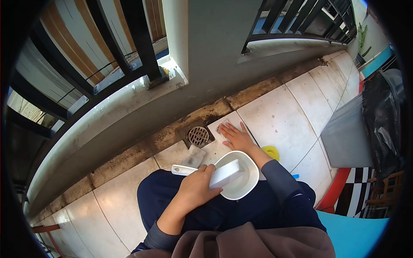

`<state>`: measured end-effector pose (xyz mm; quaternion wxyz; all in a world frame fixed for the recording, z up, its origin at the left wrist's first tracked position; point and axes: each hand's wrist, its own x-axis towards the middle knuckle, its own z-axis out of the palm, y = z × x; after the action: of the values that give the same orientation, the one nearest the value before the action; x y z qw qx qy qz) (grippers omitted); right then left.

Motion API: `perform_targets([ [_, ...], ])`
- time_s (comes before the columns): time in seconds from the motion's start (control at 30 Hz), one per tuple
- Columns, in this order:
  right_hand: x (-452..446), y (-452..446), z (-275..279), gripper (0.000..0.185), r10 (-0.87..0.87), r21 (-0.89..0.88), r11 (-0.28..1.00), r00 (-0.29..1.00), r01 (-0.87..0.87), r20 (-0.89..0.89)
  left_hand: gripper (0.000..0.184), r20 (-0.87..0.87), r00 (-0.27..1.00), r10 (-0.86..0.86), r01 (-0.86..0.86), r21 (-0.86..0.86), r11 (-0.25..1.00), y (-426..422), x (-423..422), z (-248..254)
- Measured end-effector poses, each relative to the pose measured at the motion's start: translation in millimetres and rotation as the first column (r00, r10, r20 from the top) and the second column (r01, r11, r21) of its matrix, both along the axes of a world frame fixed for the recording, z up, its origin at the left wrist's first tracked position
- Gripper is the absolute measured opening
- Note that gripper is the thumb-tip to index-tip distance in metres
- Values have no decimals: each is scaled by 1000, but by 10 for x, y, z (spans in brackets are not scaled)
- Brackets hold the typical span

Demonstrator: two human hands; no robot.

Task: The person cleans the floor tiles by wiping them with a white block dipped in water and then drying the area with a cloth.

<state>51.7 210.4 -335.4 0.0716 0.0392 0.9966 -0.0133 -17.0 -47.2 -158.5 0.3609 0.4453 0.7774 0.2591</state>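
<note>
My left hand (197, 188) is wrapped round a white block (226, 173), whose far end reaches over a white dipper (246, 182) with a handle. The dipper rests by my lap, and its handle sticks out to the left beyond my fingers. My right hand (235, 136) lies with spread fingers on the white floor tile beside the drain; a greyish patch shows under the fingertips. The round drain grate (198, 136) sits in a dark square recess. A dirty whitish piece (194, 156) lies just below the drain.
A low wall (211, 56) with black railings (133, 38) runs along the tiled floor (275, 116). A yellow round object (270, 152) lies beside my right forearm. At the right stands a grey bin (348, 133) with a black bag, near a checkered mat (355, 191).
</note>
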Motion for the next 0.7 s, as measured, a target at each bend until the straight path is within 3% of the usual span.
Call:
perform_targets([
  [0.2, -300, 19, 9, 58, -62, -34, 998, 998, 61, -29, 53, -1, 1000, 1, -1, -17, 1000, 37, -19, -48],
  [0.4, 211, 32, 29, 60, -10, -59, 998, 998, 13, 58, 54, -29, 1000, 2, -2, -15, 1000, 27, 17, -20],
  [0.53, 535, 43, -9, 62, 5, 177, 984, 997, -18, 79, 54, -26, 1000, 10, -10, -7, 1000, -3, 61, 24],
  [0.7, 212, 5, 118, 61, -148, 89, 986, 984, 140, 101, 54, -18, 1000, -4, 4, 1, 1000, -9, 73, 16],
])
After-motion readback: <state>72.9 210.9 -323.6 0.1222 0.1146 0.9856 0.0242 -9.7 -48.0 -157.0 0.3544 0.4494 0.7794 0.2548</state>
